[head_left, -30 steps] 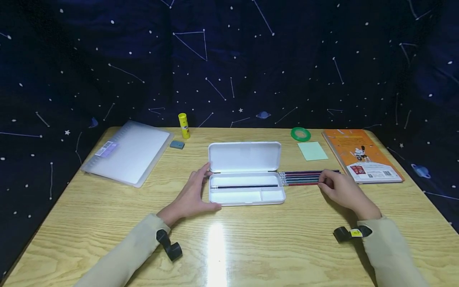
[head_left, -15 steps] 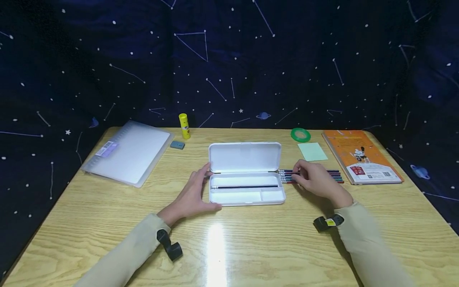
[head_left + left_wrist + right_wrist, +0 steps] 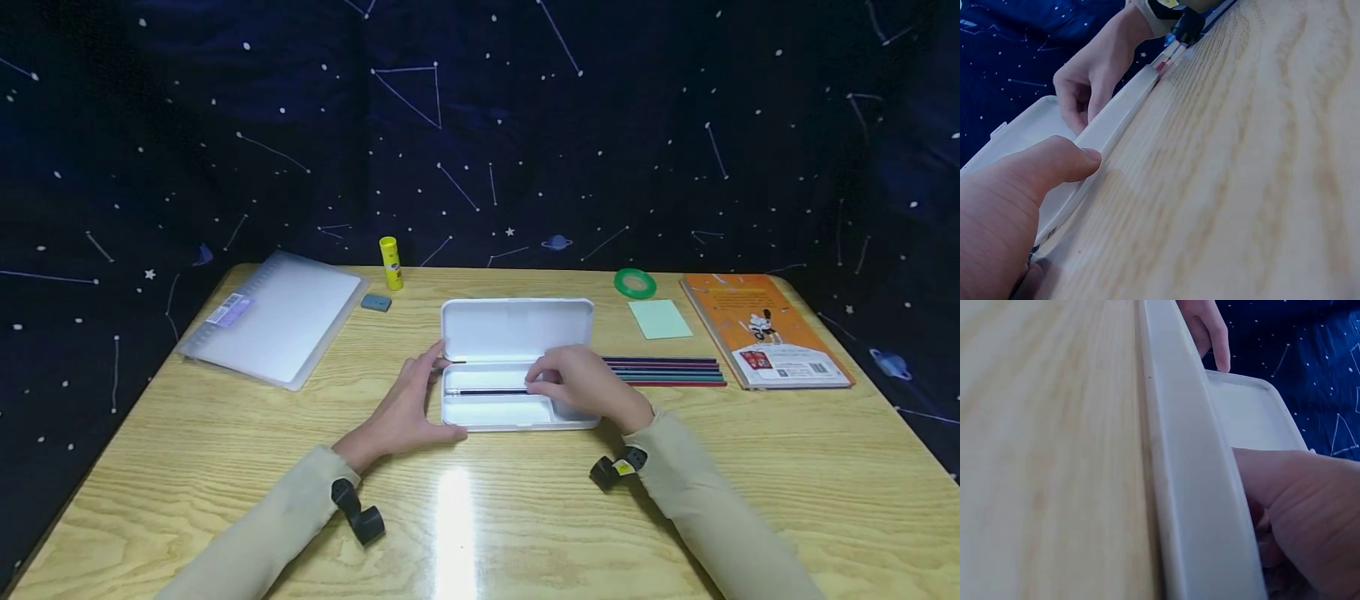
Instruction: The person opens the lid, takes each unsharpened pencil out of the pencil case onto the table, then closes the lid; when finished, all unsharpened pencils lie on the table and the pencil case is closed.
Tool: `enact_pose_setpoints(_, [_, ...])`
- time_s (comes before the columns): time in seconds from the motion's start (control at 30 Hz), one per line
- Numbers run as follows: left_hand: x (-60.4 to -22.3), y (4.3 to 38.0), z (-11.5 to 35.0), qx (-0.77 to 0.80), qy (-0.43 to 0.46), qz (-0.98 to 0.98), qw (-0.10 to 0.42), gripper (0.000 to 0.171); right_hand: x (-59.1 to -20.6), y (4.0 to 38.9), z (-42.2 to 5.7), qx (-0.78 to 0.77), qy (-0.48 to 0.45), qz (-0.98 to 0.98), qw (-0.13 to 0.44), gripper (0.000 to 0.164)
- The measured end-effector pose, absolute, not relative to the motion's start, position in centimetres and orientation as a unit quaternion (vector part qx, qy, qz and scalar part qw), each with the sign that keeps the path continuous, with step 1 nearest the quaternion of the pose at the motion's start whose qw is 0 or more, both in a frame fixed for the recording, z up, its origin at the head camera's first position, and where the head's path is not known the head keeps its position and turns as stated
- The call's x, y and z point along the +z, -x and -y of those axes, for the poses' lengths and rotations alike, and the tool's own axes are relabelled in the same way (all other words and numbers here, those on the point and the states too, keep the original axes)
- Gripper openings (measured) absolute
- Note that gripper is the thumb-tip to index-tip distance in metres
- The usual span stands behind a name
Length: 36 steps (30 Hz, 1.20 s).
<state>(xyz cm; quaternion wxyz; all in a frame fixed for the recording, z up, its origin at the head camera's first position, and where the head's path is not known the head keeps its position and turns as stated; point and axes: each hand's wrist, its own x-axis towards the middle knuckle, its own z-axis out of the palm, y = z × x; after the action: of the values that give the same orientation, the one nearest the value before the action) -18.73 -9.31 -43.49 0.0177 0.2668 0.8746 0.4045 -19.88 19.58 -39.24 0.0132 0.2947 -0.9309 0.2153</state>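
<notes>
A white pencil case (image 3: 517, 331) lies with its lid up in the middle of the table. My left hand (image 3: 408, 410) grips its left end, the thumb on the front edge and the fingers behind; the left wrist view shows this thumb (image 3: 1066, 159) on the rim. One dark pencil (image 3: 487, 392) lies lengthwise in the long compartment. My right hand (image 3: 585, 383) reaches into the case from the right, its curled fingers pinching this pencil near its middle; the fingertips are partly hidden. Several coloured pencils (image 3: 663, 372) lie side by side right of the case.
A clear folder (image 3: 277, 321), a grey eraser (image 3: 377, 302) and an upright yellow glue stick (image 3: 391, 263) are at the back left. At the back right are green tape (image 3: 634, 283), a pale green notepad (image 3: 660, 319) and an orange book (image 3: 765, 329).
My right hand has moved left, from the far end of the pencil row, along the pencils and into the case. My left hand has stayed at the case's left end.
</notes>
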Motion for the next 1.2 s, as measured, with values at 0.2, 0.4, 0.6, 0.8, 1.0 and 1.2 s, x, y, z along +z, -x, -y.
enact_pose_setpoints(0.2, [-43.5, 18.7, 9.3, 0.403, -0.263, -0.877, 0.023, 0.121, -39.1, 20.7, -18.5, 0.193, -0.319, 0.928, 0.004, 0.006])
enact_pose_setpoints(0.4, [-43.3, 18.7, 9.2, 0.399, -0.263, -0.878, 0.023, 0.122, -38.7, 20.5, -17.9, 0.154, -0.279, 0.947, -0.028, 0.009])
enact_pose_setpoints(0.6, [-43.3, 18.7, 9.2, 0.400, -0.263, -0.878, 0.022, 0.122, -38.7, 20.4, -17.6, 0.145, -0.270, 0.952, -0.016, 0.009])
enact_pose_setpoints(0.8, [-43.3, 18.5, 9.2, 0.399, -0.261, -0.879, 0.021, 0.122, -38.6, 20.1, -17.9, 0.172, -0.273, 0.946, 0.017, 0.011])
enact_pose_setpoints(1.0, [-43.4, 18.5, 9.1, 0.398, -0.262, -0.879, 0.018, 0.122, -37.7, 19.2, -20.2, 0.200, -0.251, 0.947, 0.033, 0.009])
enact_pose_setpoints(1.2, [-43.5, 18.6, 9.2, 0.396, -0.257, -0.881, 0.022, 0.122, -36.9, 18.2, -24.1, 0.221, -0.210, 0.952, 0.022, 0.010])
